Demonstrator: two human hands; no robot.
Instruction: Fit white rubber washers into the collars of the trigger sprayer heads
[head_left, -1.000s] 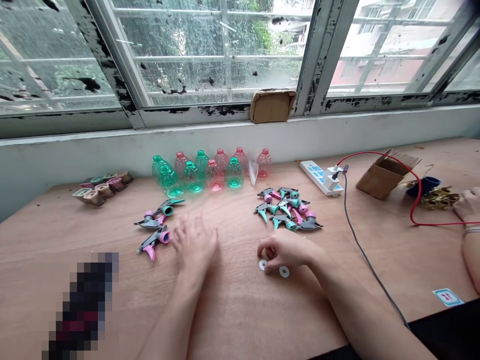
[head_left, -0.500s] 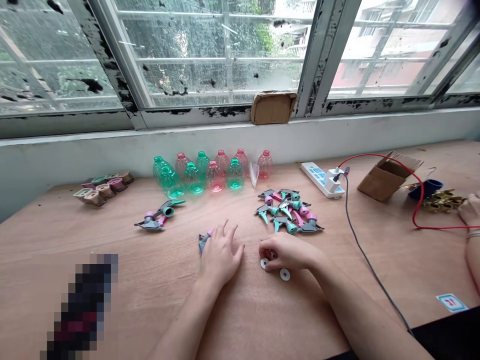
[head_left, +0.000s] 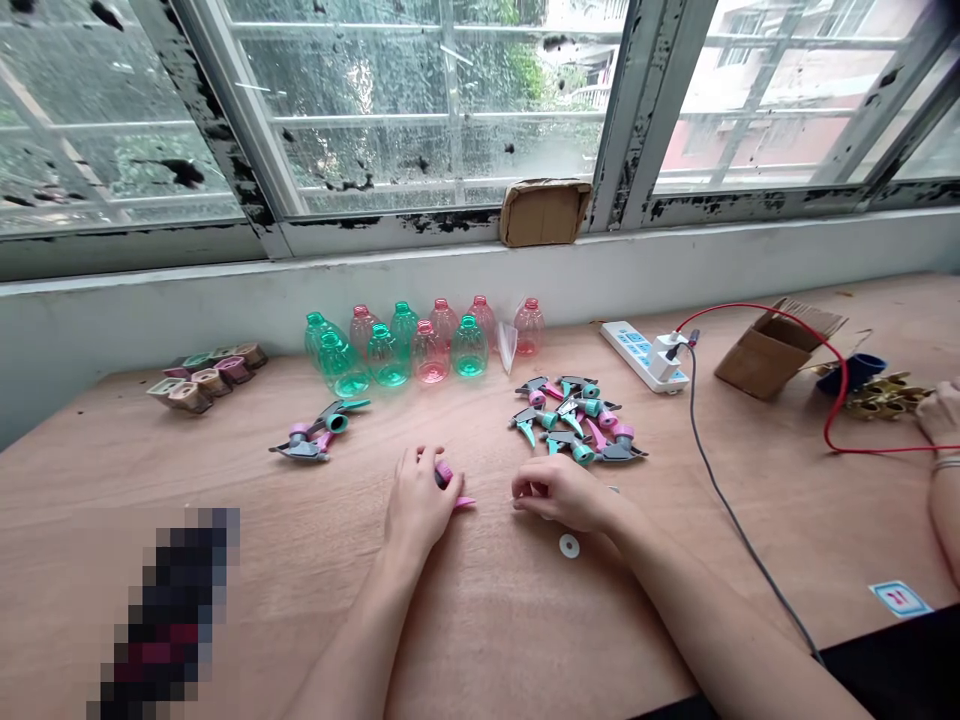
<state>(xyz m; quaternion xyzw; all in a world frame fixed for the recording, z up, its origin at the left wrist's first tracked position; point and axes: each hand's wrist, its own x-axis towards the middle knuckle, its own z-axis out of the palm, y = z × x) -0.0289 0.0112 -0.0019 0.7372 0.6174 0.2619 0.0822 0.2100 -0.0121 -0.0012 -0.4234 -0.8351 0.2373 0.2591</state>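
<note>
My left hand (head_left: 420,505) is closed around a grey-and-pink spray trigger head (head_left: 444,473). Its pink lever juts out to the right, under my thumb. Across a small gap, my right hand (head_left: 559,492) pinches a thin white washer, mostly hidden by the fingers. Just below that wrist, another white washer (head_left: 569,546) with a centre hole lies flat on the table. Behind my right hand is a pile of spray trigger heads (head_left: 574,420) in grey, pink and turquoise. A smaller group of trigger heads (head_left: 319,432) lies to the left.
Green and pink clear bottles (head_left: 387,358) stand along the wall. A power strip (head_left: 641,355) with a red cable (head_left: 765,310) and grey cord is at right, near an open cardboard box (head_left: 772,350). A co-worker's hand (head_left: 941,412) shows at the right edge. Small containers (head_left: 202,380) sit far left.
My left hand has drawn back slightly and closed round the trigger head, now turned with pink showing. My right hand has lifted a washer from the table and shifted a little left.
</note>
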